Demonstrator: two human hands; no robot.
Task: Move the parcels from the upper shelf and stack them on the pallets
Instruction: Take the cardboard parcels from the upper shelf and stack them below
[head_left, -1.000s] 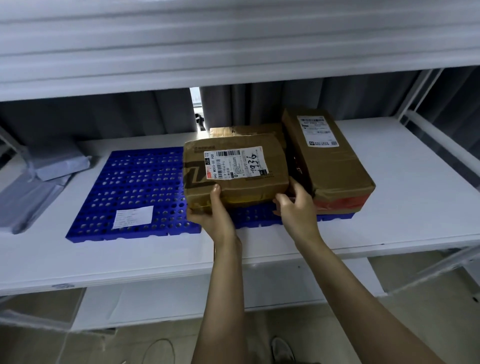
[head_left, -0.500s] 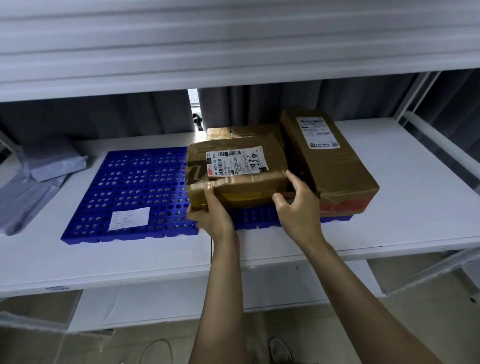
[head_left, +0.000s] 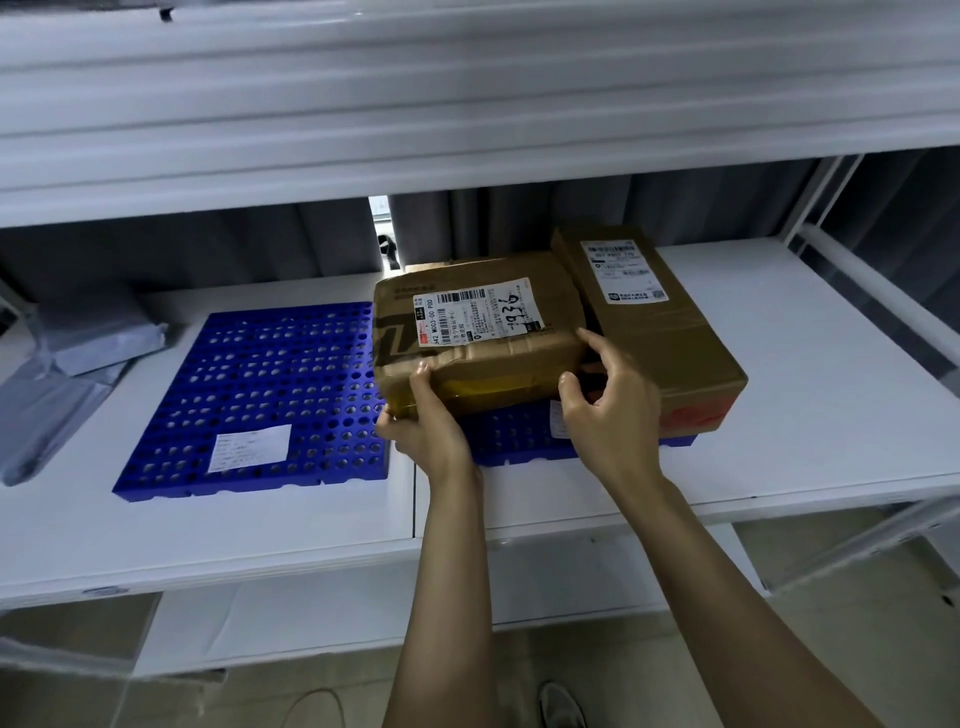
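Note:
A brown cardboard parcel (head_left: 483, 332) with a white label and handwritten digits sits over the right blue pallet (head_left: 511, 436), its front edge raised slightly. My left hand (head_left: 423, 421) grips its front left corner from below. My right hand (head_left: 608, 410) holds its front right corner, thumb and fingers spread around the edge. A longer brown parcel (head_left: 660, 332) with red tape lies on the same pallet, touching the first on its right. Another parcel (head_left: 441, 266) peeks out behind. The left blue pallet (head_left: 270, 395) carries only a white paper slip (head_left: 250, 447).
Grey plastic mail bags (head_left: 67, 374) lie on the white shelf (head_left: 805, 405) at the far left. The upper shelf's underside (head_left: 467, 114) hangs low overhead. A white frame post (head_left: 831, 192) stands at the right. A lower shelf and floor show below.
Both hands have pushed the labelled parcel a little farther back and right, closer against the long parcel. My right hand has opened slightly around the corner.

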